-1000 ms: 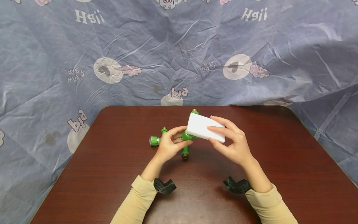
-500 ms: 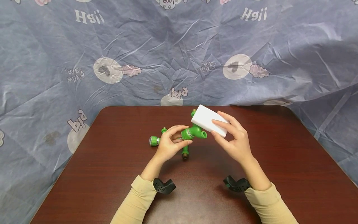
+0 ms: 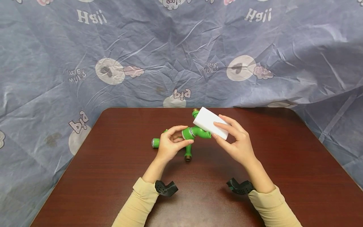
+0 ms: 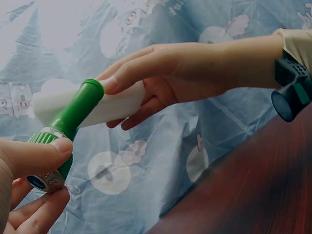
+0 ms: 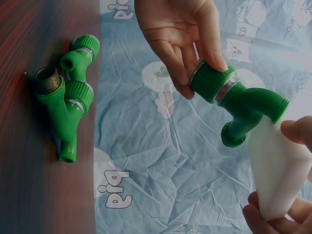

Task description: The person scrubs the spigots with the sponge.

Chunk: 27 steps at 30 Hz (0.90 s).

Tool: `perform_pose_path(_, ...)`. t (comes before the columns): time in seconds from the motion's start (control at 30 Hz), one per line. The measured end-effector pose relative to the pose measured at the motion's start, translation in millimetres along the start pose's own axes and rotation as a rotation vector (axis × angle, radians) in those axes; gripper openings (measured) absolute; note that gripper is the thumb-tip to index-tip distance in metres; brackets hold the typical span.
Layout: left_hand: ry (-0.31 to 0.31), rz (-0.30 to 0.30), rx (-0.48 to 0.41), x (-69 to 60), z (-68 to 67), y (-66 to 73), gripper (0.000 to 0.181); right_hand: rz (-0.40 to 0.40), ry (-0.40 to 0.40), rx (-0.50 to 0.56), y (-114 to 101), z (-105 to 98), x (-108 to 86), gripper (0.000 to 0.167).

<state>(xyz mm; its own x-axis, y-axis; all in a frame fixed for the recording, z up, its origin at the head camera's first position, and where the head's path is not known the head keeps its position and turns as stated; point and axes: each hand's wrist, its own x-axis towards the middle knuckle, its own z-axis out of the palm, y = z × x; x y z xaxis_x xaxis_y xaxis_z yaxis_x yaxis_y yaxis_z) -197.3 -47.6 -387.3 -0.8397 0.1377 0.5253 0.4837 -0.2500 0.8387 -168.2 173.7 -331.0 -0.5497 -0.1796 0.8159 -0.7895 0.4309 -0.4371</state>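
My left hand [image 3: 168,146] grips a green plastic tap [image 3: 202,132] by its ribbed knob, with thumb on one side and fingers on the other. The tap is raised above the table, its spout pointing right. My right hand [image 3: 239,142] pinches a white rectangular sponge [image 3: 210,121] between thumb and fingers. In the right wrist view the sponge [image 5: 275,165] lies against the tap body [image 5: 243,100] just behind the spout. Seen from the left wrist, the spout [image 4: 80,109] crosses in front of the sponge [image 4: 129,100].
Two more green taps lie on the brown table [image 3: 113,176]: one tap [image 5: 63,107] with a threaded metal inlet, and a second tap [image 5: 80,56] beside it. My left hand partly hides them in the head view. A printed blue-grey cloth [image 3: 158,47] hangs behind the table.
The sponge has moved up and right and tilted, uncovering the spout it covered a second ago. The left hand has shifted slightly left, and the held tap has turned a little.
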Motion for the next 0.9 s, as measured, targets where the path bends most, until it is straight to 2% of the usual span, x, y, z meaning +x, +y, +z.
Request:
perform_pose_path(0.2, 0.052, 0.012, -0.022, 1.0, 0.1, 0.3, 0.048, 0.018, -0.003, -0.007, 23.4, 1.1, -8.3, 0.040)
perform_pose_path(0.37, 0.080, -0.014, -0.053, 1.1, 0.5, 0.8, 0.049, 0.031, -0.007, -0.011, 26.6, 0.0, -10.1, 0.039)
perform_pose_path(0.47, 0.092, -0.008, -0.045, 1.0, 0.5, 0.5, 0.048, 0.034, -0.007, -0.016, 26.0, -0.2, -10.2, 0.038)
perform_pose_path(0.9, 0.062, 0.056, -0.033, 1.7, 0.0, -0.8, 0.048, 0.036, -0.016, -0.022, 23.1, 0.3, -9.1, 0.039)
